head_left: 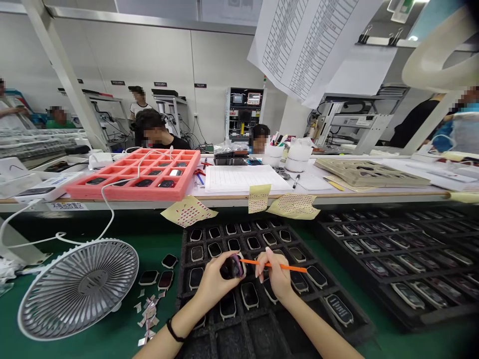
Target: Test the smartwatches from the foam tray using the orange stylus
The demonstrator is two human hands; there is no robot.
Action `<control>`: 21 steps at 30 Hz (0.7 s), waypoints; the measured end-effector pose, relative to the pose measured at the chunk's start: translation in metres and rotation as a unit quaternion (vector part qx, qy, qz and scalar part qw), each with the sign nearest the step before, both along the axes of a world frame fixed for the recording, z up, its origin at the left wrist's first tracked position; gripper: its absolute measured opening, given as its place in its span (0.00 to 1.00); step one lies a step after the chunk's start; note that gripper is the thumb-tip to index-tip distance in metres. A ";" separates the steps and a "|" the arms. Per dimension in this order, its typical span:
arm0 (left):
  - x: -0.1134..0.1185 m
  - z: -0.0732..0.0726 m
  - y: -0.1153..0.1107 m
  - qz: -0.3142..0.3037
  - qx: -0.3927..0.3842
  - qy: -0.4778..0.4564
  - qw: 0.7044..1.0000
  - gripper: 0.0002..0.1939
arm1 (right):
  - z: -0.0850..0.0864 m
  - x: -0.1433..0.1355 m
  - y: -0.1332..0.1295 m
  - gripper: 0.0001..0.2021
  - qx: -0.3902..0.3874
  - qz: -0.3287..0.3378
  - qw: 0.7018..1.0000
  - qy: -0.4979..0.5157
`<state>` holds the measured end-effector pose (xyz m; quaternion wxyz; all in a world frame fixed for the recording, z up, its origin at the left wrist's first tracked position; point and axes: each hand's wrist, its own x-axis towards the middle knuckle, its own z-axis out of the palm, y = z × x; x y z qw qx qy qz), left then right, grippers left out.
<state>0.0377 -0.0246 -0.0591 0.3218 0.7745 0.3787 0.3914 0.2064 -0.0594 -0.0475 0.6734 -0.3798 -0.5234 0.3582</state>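
Note:
My left hand (pixel 215 281) is closed around a smartwatch body (pixel 234 267), which is tilted on edge with a purplish rim. In my right hand (pixel 275 274) is a thin orange stick (pixel 294 268), gripped like a pen. Its left tip meets the edge of the watch body. Both hands are above a black foam tray (pixel 262 331), whose compartments hold several watch bodies such as this one (pixel 249 295). Some front compartments hold nothing. My fingers hide part of the held watch.
A white fan (pixel 80 289) stands on the green mat at left, beside loose watch bodies (pixel 165 279) and film scraps (pixel 149 314). Another filled black tray (pixel 396 269) lies right. On the shelf ahead are a pink foam tray (pixel 130 192) and papers (pixel 243 178). Co-workers sit beyond.

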 end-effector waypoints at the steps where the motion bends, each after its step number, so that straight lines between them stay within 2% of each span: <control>1: 0.000 0.001 0.000 0.001 -0.001 -0.002 1.000 0.24 | -0.001 0.001 0.000 0.26 0.007 -0.015 1.000 -0.009; 3: -0.001 0.002 0.001 0.006 0.005 -0.008 1.000 0.24 | -0.001 0.002 0.000 0.26 0.000 -0.034 0.999 -0.015; 6: -0.001 0.003 0.001 0.009 0.035 -0.023 0.999 0.23 | 0.001 0.001 0.002 0.25 -0.048 -0.026 0.998 -0.027; 10: 0.001 0.004 0.000 -0.002 0.064 -0.030 0.998 0.21 | -0.002 -0.005 0.008 0.16 -0.114 0.059 0.990 -0.057; 12: 0.001 0.003 0.000 -0.010 0.061 -0.022 0.998 0.21 | -0.007 -0.007 0.011 0.19 -0.132 0.096 0.983 -0.084; 15: 0.002 0.001 0.000 -0.024 0.059 -0.021 0.998 0.22 | -0.015 -0.007 0.015 0.22 -0.132 0.097 0.981 -0.107; 21: 0.001 0.004 -0.001 -0.030 0.060 -0.042 0.997 0.23 | -0.013 -0.004 0.016 0.24 -0.164 0.096 0.981 -0.028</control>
